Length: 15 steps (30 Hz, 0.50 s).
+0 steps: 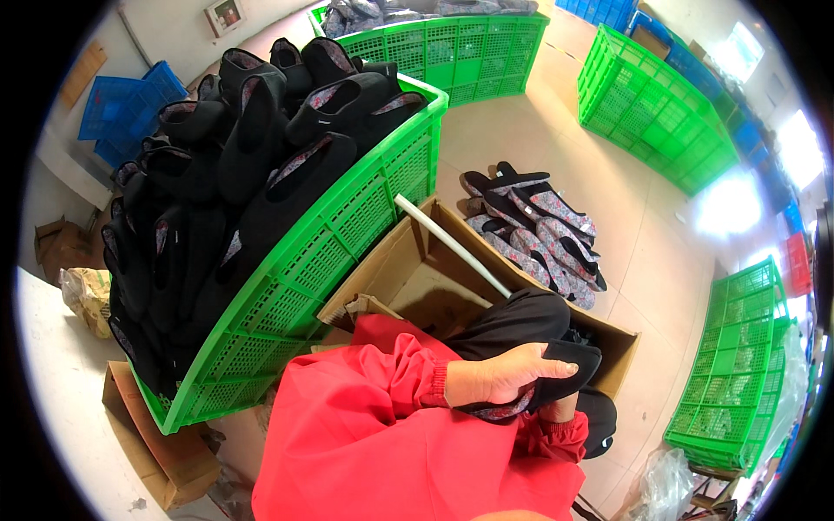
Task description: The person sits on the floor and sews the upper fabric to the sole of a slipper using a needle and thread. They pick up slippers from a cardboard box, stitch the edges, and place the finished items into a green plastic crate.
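Note:
A black cloth shoe [571, 363] with a floral lining is held above my lap, close to my knee. My left hand [511, 373] closes on it, the thumb stretched along its upper side. Beneath the shoe, part of my right hand [564, 408] shows past the red cuff. Its fingers are hidden behind the shoe, so their hold cannot be made out. An open cardboard box [373, 276] stands around my black-trousered leg, with a white tube [452, 245] lying slantwise across it.
A green crate [347, 230] heaped with black shoes [252, 148] stands at left. Flower-patterned shoes [543, 227] are piled on the floor beyond the box. More green crates stand at the back [452, 56] and right [730, 365]. Clear plastic [662, 486] lies at lower right.

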### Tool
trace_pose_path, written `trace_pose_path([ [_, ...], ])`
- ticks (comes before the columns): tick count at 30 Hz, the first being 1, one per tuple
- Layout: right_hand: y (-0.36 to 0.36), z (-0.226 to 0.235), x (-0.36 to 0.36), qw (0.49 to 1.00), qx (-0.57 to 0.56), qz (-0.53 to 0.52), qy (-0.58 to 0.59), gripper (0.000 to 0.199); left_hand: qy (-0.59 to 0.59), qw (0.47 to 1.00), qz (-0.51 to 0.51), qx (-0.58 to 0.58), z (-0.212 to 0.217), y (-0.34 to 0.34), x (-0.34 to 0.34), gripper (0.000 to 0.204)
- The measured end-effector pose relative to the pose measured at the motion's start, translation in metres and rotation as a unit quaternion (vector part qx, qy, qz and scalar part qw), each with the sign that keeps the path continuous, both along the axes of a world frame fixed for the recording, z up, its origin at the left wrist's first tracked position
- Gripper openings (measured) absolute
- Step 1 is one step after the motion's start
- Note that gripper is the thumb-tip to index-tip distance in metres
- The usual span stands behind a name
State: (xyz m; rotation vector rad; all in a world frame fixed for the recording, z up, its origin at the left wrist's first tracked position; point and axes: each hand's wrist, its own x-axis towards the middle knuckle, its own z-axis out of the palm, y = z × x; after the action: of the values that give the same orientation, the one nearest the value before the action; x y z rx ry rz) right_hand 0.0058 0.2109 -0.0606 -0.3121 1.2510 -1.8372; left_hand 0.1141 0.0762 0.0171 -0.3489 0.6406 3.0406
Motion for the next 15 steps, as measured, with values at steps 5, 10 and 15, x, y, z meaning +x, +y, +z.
trace_pose_path([
  [5,0.002,-0.001,0.001,1.000,0.007,-0.002,0.006,0.035,0.012,1.000,0.014,-0.008,-0.004,0.004,-0.002,0.036],
  [10,0.004,-0.008,-0.004,1.000,0.010,0.010,0.015,0.032,-0.001,1.000,0.017,-0.011,-0.005,0.005,-0.002,0.035],
  [15,0.006,-0.017,-0.011,0.998,-0.005,0.039,0.054,0.025,-0.008,1.000,0.016,-0.009,-0.005,0.007,-0.003,0.034],
])
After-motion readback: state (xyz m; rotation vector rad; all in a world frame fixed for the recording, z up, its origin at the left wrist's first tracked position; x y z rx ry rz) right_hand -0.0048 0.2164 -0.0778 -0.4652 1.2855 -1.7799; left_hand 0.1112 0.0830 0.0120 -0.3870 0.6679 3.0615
